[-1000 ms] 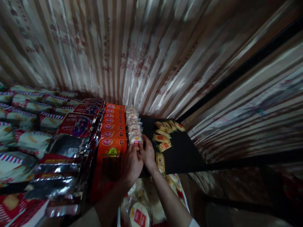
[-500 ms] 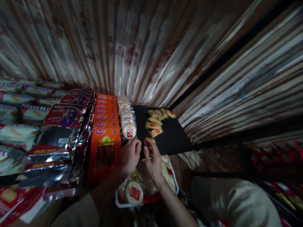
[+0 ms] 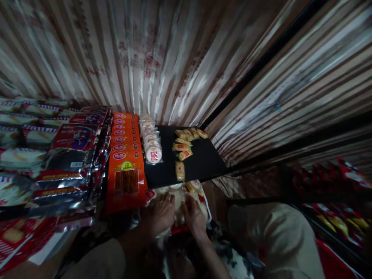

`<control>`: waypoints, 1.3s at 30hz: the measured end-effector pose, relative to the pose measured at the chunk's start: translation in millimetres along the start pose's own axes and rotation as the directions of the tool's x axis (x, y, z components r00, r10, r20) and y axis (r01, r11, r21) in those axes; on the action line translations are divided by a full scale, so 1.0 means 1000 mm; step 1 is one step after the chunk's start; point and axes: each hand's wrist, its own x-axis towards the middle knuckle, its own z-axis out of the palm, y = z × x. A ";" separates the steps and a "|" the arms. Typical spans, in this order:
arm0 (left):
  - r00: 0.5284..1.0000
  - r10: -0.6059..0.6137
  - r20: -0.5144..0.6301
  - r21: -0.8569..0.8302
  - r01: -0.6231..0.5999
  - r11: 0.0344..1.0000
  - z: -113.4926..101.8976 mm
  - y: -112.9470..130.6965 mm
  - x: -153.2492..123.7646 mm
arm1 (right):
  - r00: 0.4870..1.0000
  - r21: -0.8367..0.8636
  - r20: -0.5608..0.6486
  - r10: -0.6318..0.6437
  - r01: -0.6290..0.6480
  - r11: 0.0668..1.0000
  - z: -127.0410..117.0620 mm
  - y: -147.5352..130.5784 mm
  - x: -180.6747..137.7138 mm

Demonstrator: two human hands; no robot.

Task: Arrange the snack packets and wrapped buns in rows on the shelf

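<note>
My left hand (image 3: 158, 214) and my right hand (image 3: 194, 215) are both down in a basket (image 3: 207, 207) of wrapped round white cakes below the shelf edge. Their fingers curl onto the packets there; what each one grips is hidden. Above them on the black shelf (image 3: 200, 162) stands a row of round white cakes with red labels (image 3: 151, 144). To its right lie several small yellow snack packets (image 3: 182, 149).
Orange boxes (image 3: 125, 155) line up left of the cakes. Silver and red foil bags (image 3: 69, 162) fill the shelf farther left. A striped shiny wall (image 3: 162, 58) rises behind. My knee in light trousers (image 3: 273, 236) is at lower right, with red goods beyond.
Both hands have dropped from the front cake on the shelf down into the basket below. The view has tilted downward.
</note>
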 end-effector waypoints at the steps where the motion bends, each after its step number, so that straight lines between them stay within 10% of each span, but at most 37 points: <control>1: 1.000 0.006 0.002 0.002 -0.006 1.000 0.000 -0.001 0.003 | 1.000 -0.035 0.007 0.010 -0.010 0.999 0.000 -0.001 0.002; 16: 0.999 0.042 -0.018 -0.034 -0.043 0.999 -0.021 0.003 0.013 | 0.969 0.238 -0.238 -0.057 0.115 0.965 0.013 -0.010 0.012; 22: 0.978 0.167 -0.122 -0.029 -0.171 0.985 -0.028 0.004 0.007 | 0.987 0.525 -0.024 0.157 -0.121 0.842 -0.013 -0.005 -0.001; 27: 0.926 0.215 -0.310 -0.068 -0.247 0.967 -0.034 0.004 0.005 | 0.972 0.642 0.035 0.231 -0.199 0.741 -0.048 -0.012 -0.009; 39: 0.687 -0.111 -0.718 -0.465 -0.355 0.811 -0.045 -0.018 0.021 | 0.991 0.873 0.085 0.107 -0.126 0.472 -0.063 -0.076 0.044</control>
